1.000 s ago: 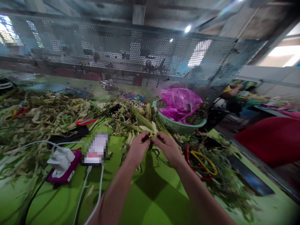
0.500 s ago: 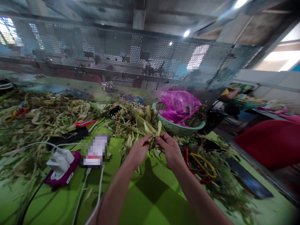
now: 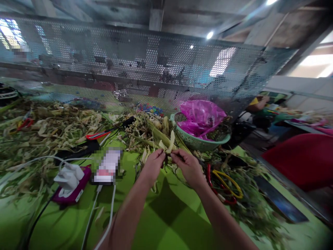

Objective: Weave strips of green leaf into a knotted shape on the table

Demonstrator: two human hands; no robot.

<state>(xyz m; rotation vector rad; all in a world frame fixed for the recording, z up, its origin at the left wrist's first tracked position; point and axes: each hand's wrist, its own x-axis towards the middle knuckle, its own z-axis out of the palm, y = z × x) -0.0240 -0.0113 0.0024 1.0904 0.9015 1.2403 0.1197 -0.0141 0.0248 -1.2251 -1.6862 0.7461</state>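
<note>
A pale dried husk (image 3: pixel 171 142) is pinched between my two hands above the green tabletop, its loose ends sticking up from my fingertips. My left hand (image 3: pixel 153 166) is closed on its left side, thumb against fingers. From the right, my right hand (image 3: pixel 187 166) grips the same husk, a short gap from the left. My fingers cover the middle part of it. Just behind the hands lies a heap of dried plant stalks and husks (image 3: pixel 139 133).
Behind my right hand stands a green basket (image 3: pixel 205 144) holding a purple plastic bag (image 3: pixel 201 116). Red-and-yellow-handled tools (image 3: pixel 227 182) lie by my right forearm. To the left are a phone (image 3: pixel 108 165), a purple power strip (image 3: pixel 73 191) with cables, and a red cutter (image 3: pixel 98 135). A perforated metal panel (image 3: pixel 125 69) rises behind.
One pale end of the husk now stands taller between my hands. My right hand has shifted slightly, and the whole view has moved a little.
</note>
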